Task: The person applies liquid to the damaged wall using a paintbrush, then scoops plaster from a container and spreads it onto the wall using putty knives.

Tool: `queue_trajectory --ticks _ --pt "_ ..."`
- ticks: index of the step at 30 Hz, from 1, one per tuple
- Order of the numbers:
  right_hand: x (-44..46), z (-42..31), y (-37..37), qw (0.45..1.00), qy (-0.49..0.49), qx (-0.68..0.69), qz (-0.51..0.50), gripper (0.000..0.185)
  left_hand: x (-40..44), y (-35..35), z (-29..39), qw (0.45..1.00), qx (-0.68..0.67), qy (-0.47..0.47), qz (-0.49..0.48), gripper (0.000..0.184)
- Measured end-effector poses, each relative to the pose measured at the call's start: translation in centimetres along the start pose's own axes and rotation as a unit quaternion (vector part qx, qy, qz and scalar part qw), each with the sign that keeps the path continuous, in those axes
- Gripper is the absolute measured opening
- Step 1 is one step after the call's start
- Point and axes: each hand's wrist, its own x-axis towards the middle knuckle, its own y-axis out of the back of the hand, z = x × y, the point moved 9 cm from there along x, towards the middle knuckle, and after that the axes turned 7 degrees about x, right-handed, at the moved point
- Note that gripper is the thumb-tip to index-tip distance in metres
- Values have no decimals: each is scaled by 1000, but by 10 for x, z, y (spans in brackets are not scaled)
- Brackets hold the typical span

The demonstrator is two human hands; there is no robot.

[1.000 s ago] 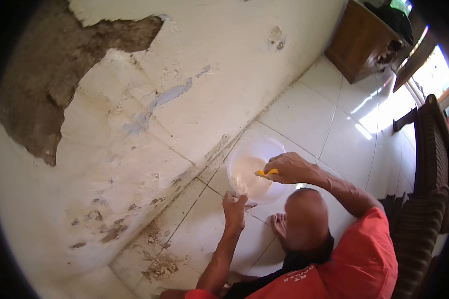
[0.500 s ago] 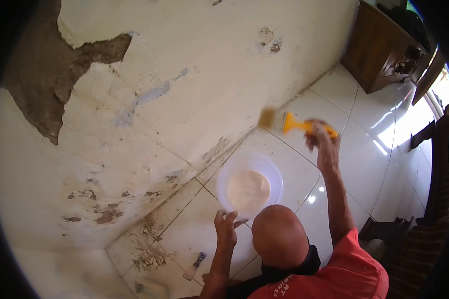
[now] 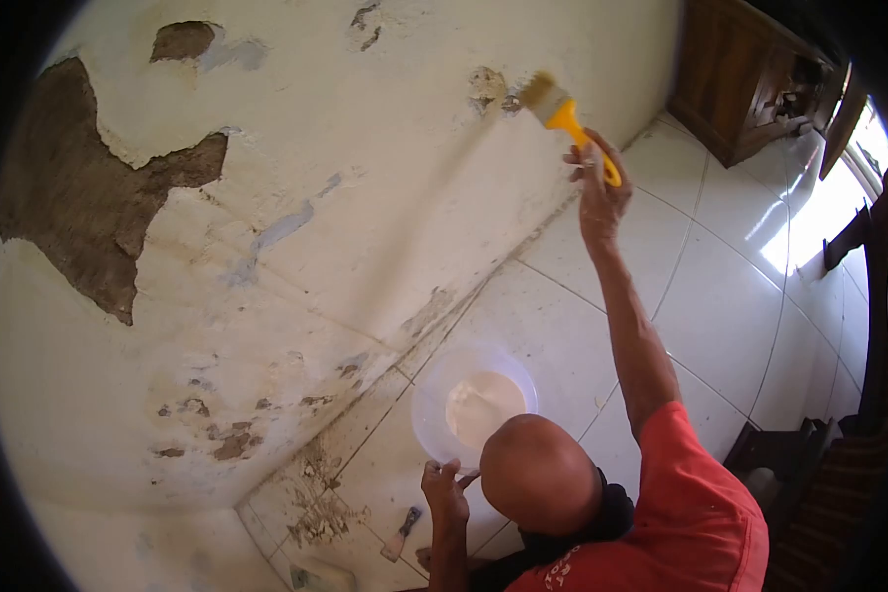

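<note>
The yellow brush (image 3: 568, 119) had left the white tub (image 3: 429, 414) and gone up beside a crumbly patch (image 3: 485, 87) on the wall (image 3: 405, 128), so the work seemed to be there now. The right hand (image 3: 602, 180) gripped its handle, while the left hand (image 3: 446, 493) pinched the tub's rim down on the floor (image 3: 725, 247). White letters (image 3: 561, 572) on the red shirt (image 3: 701, 493) looked like "RT", the rest too blurry.

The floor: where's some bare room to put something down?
Bare tiles lie between the bowl, the wall and the right arm, and more beyond that arm, toward the cabinet. It's crowded near the corner, with crumbs along the wall and a scraper by the left arm.
</note>
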Motion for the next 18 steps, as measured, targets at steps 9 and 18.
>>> queue_trajectory --ticks 9,18 --pt "-8 4 -26 973 120 -186 -69 24 1 6 -2 1000 -5 6 -8 21" --pt "-19 -20 -58 925 194 -288 -156 21 4 11 -9 1000 -6 12 -21 20"
